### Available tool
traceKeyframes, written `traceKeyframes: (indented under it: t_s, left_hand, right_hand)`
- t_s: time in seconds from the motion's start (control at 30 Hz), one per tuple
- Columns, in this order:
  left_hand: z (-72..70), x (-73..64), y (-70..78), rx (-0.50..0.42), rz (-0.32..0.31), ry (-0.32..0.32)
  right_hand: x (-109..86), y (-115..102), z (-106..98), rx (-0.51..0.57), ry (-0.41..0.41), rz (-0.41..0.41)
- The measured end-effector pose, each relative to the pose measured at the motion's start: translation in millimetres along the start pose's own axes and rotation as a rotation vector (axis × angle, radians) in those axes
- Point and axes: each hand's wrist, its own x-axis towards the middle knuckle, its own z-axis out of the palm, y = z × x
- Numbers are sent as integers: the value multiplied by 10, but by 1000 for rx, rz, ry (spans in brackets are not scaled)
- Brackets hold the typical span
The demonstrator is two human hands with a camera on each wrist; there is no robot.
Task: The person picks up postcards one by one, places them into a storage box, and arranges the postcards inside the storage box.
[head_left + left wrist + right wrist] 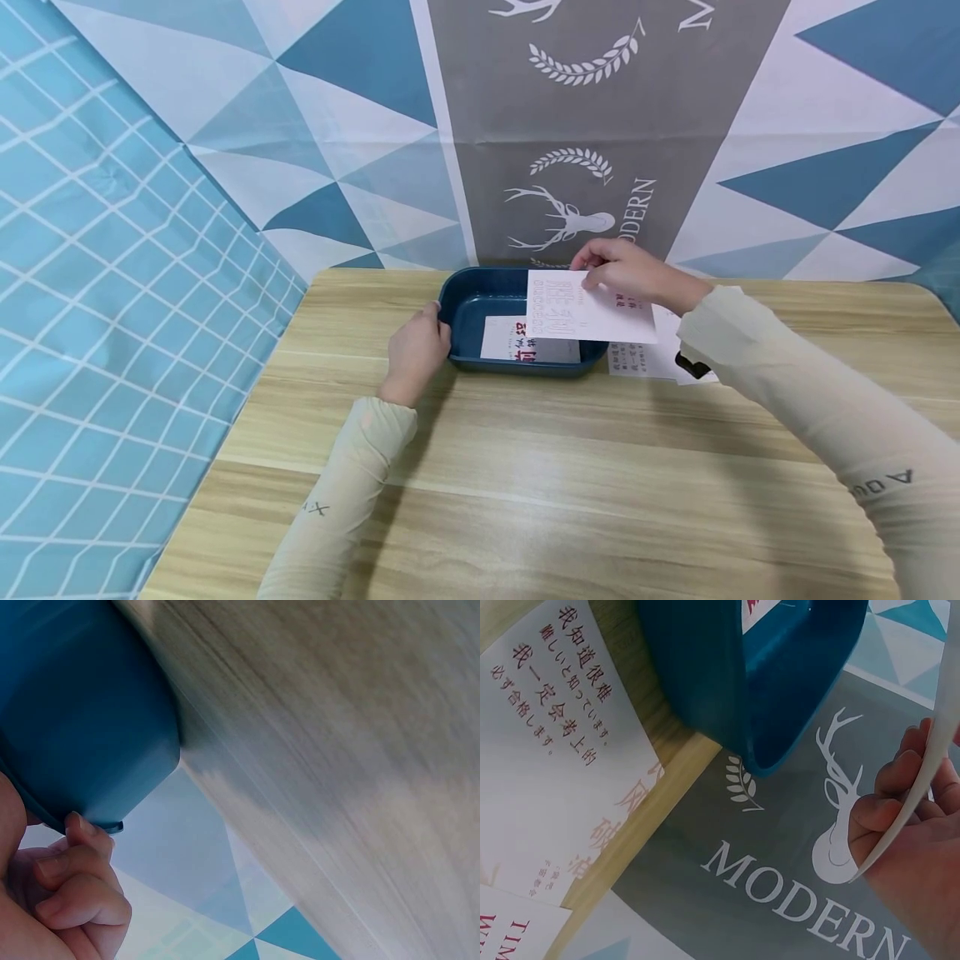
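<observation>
A dark blue rectangular tray [467, 321] stands at the back of the wooden table, with a white card [498, 337] printed in red lying inside. My left hand [420, 346] grips the tray's left rim; in the left wrist view its curled fingers [86, 900] are at the rim. My right hand [626, 271] pinches another white card [555, 312] by its far edge, above the right part of the tray. Seen from the right wrist, that card [922, 780] is nearly edge-on between thumb and fingers.
More printed cards [641, 360] lie on the table just right of the tray, partly under the right arm; one card [570, 750] bears red characters. A patterned cloth wall [360, 150] rises behind the table, and a blue grid cloth [112, 333] hangs at left.
</observation>
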Motion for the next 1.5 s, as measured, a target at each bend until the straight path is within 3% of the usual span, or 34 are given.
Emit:
traceKeyframes:
  t_s: [1.5]
  left_hand:
    - [12, 1, -19, 0, 0, 1]
  right_hand:
    - [298, -203, 316, 43, -5, -39]
